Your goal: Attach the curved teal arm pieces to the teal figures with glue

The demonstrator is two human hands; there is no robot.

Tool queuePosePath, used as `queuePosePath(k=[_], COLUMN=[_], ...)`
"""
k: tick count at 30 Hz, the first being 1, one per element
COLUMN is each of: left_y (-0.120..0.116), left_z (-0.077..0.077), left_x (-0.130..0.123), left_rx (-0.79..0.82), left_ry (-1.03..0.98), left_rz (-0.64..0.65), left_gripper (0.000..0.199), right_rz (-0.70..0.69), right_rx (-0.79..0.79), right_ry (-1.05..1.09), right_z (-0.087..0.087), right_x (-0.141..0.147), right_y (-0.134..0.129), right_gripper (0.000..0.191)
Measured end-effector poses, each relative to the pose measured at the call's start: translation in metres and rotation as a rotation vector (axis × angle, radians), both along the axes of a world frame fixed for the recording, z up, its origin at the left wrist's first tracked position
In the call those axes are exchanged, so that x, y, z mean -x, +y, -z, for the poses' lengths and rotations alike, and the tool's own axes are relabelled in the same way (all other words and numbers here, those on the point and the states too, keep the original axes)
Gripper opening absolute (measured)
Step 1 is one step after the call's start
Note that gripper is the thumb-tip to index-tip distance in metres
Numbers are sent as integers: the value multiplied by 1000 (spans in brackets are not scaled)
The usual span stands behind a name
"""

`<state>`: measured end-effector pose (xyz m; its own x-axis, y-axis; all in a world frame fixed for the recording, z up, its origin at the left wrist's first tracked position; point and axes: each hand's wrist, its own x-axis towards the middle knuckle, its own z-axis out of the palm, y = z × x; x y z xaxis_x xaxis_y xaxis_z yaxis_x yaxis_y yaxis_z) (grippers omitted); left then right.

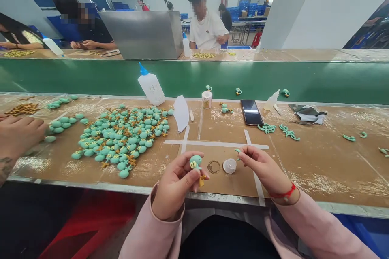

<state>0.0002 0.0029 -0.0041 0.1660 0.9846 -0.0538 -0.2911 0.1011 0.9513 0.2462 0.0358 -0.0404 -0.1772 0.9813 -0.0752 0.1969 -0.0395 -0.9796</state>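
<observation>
My left hand grips a small figurine with a round green head, pale yellow eyes and an orange-yellow lower part. Between the thumb and fingertips of my right hand is a small curved green piece, held just above the table. A small white cup stands between the hands, closer to the right one. Beside it, a brownish ring mark shows on the cardboard. Loose curved green pieces lie in clusters beyond my right hand.
A big pile of green figurines spreads on the left, near a co-worker's hand. Beyond it lean a white bottle and a white paper piece. A phone lies ahead. Figurines sit on the green belt.
</observation>
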Motion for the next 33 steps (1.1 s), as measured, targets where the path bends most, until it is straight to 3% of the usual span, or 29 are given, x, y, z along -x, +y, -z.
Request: queuePosePath(k=[11, 19, 33], left_y=[-13, -17, -22], left_z=[-11, -14, -15], left_x=[1, -4, -6], left_rx=[76, -60, -47], left_ry=[-233, -321, -305], left_rz=[79, 215, 141], left_gripper=[37, 34, 35], right_rz=[1, 24, 55], right_rx=[111, 110, 152], right_ry=[185, 205, 268], right_z=[-1, -3, -3], right_x=[6, 7, 7], right_y=[-7, -12, -16], right_gripper=[36, 34, 35])
